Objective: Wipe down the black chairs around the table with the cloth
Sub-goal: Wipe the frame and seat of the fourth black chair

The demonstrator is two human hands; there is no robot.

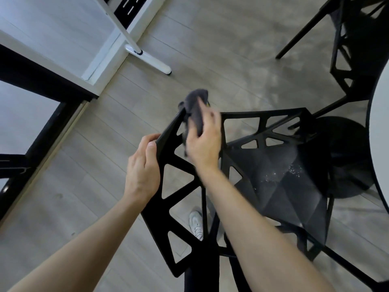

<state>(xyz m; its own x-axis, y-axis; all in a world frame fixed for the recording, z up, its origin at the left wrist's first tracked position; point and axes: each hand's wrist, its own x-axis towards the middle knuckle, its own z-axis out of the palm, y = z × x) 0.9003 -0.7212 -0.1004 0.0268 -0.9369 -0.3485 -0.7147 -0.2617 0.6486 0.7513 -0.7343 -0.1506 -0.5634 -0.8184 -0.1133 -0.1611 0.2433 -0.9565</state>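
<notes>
A black chair point(280, 186) with triangular cut-outs stands below me, its backrest point(181, 186) nearest and its seat speckled with light crumbs. My left hand point(143, 169) grips the upper edge of the backrest. My right hand point(205, 140) holds a dark grey cloth point(196, 106) pressed against the top corner of the backrest. A second black chair point(355, 45) stands at the upper right, partly cut off.
A round white table point(379, 131) edge shows at the right, its black round base point(345, 157) under it. A white desk leg and foot point(147, 60) sit upper left beside a white unit. My white shoe point(196, 224) shows through the backrest. Grey plank floor surrounds everything.
</notes>
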